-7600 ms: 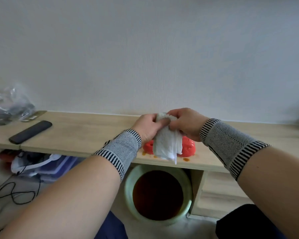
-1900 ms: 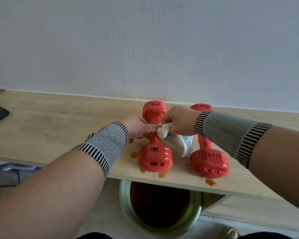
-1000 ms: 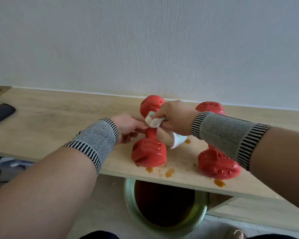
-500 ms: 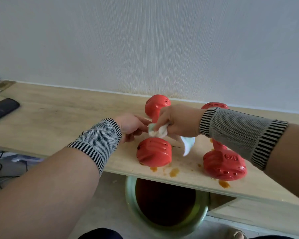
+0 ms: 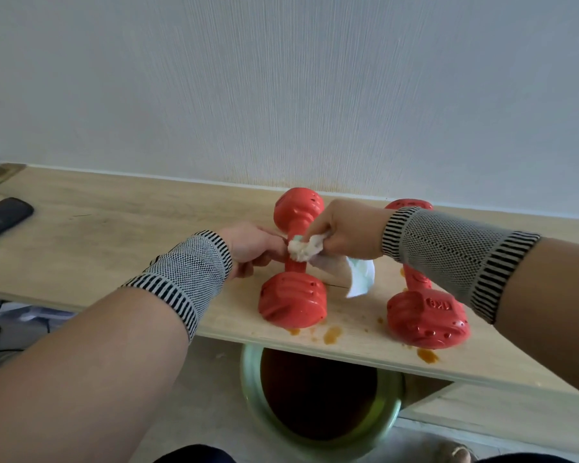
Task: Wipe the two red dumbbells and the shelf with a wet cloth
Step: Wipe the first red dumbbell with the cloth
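Where cloth [image 5: 303,248] bunches, glossy red dumbbell [image 5: 295,262].

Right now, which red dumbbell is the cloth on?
The left red plastic dumbbell: the white wet cloth wraps its handle. The right red dumbbell lies untouched.

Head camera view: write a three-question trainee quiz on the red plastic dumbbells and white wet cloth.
1. True or false: the right hand presses the white wet cloth on the handle of the left red plastic dumbbell.
2. Where are the orange-brown stains? A) on the pale wooden shelf B) on the wall C) on the black remote
3. Fill in: the left hand steadies the same dumbbell at its ____.

Key: 1 true; 2 A; 3 handle.
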### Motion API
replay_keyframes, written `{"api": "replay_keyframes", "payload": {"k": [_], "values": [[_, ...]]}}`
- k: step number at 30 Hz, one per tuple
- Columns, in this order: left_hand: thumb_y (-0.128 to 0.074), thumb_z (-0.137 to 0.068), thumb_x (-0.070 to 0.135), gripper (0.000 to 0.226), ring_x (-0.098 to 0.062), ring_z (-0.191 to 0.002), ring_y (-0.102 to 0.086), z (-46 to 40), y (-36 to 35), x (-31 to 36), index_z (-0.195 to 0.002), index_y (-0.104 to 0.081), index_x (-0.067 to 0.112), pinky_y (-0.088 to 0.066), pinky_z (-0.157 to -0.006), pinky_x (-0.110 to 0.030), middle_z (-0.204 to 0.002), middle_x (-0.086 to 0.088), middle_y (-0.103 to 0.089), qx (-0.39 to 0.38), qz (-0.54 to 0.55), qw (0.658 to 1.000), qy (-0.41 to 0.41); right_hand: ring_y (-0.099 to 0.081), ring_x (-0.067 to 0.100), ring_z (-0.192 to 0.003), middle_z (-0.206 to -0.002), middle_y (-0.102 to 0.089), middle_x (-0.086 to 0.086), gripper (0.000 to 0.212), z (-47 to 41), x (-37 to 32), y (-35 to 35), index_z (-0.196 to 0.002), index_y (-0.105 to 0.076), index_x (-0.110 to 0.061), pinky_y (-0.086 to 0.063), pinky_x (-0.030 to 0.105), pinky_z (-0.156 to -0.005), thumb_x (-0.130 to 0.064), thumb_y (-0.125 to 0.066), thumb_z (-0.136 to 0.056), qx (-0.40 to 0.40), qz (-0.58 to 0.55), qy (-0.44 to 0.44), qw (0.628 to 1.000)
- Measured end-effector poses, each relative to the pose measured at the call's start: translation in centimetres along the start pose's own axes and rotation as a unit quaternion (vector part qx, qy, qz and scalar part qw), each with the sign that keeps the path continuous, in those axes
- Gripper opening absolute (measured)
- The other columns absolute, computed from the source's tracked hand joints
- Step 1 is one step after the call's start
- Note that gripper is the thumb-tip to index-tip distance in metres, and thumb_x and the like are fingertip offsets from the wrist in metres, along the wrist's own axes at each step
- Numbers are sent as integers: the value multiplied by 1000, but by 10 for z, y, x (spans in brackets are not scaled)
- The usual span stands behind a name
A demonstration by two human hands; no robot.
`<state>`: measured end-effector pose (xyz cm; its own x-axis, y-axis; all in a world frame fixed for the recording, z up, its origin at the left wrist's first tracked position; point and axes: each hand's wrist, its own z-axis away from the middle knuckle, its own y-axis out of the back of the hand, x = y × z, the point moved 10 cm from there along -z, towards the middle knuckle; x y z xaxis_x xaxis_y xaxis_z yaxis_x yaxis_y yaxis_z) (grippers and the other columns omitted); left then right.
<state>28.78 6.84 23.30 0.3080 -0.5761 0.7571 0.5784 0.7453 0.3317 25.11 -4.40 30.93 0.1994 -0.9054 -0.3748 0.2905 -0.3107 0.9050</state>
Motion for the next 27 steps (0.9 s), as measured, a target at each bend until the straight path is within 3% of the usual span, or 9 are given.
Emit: {"api": "replay_keyframes", "payload": {"k": [2,5,9,14,16,21,27], "values": [[-68,-82,16,12,-5,-57,-39,7,-4,4,-92,-70,22,-22,-50,-19,-65,10,-64,-15,-39,999,-2,-61,16,-91,-92,-68,0,20,-5,5,6,-99,-73,-18,-50,29,-83,-17,-59,-85,33,-20,-12,999],[-74,-80,28,23,-9,-67,-42,13,-7,8,-102,-71,22,-25,-55,-23,-77,7,-63,-22,-103,994,-4,-60,14,-96,-96,-66,-5,23,-11,11,10,-105,-72,-23,-50,29,-85,-19,-59,-86,68,-37,-33,996],[-74,-81,23,21,-9,-66,-42,11,-10,11,-101,-71,18,-25,-56,-24,-74,5,-60,-14,-97,995,-4,-62,17,-99,-107,-68,-1,25,-12,15,11,-111,-69,-25,-51,34,-89,-24,-59,-88,85,-17,-51,995],[-69,-85,19,10,-7,-69,-46,9,-26,15,-94,-70,23,-29,-60,-25,-78,7,-60,-38,-65,997,-10,-60,17,-102,-108,-67,-2,25,-5,22,17,-111,-68,-26,-48,28,-88,-28,-57,-89,97,2,-54,994],[-65,-87,16,11,-7,-70,-46,10,-28,16,-90,-69,25,-29,-61,-26,-77,9,-59,-45,-60,997,-7,-60,15,-101,-105,-67,-4,24,1,23,17,-109,-69,-25,-47,28,-89,-24,-58,-89,77,-10,-50,996],[-52,-82,-4,38,-8,-68,-47,7,-19,13,-84,-70,29,-27,-58,-24,-82,7,-60,-26,-33,999,3,-64,15,-86,-87,-71,-3,21,19,-4,-7,-96,-74,-23,-52,34,-83,-15,-57,-86,-48,4,32,998],[-45,-84,-7,41,-7,-61,-49,8,-14,9,-107,-69,17,-28,-50,-20,-81,7,-66,0,-19,1000,12,-61,20,-96,-102,-68,0,24,-4,6,17,-110,-67,-21,-50,32,-87,-28,-55,-90,75,67,-46,994]]}}
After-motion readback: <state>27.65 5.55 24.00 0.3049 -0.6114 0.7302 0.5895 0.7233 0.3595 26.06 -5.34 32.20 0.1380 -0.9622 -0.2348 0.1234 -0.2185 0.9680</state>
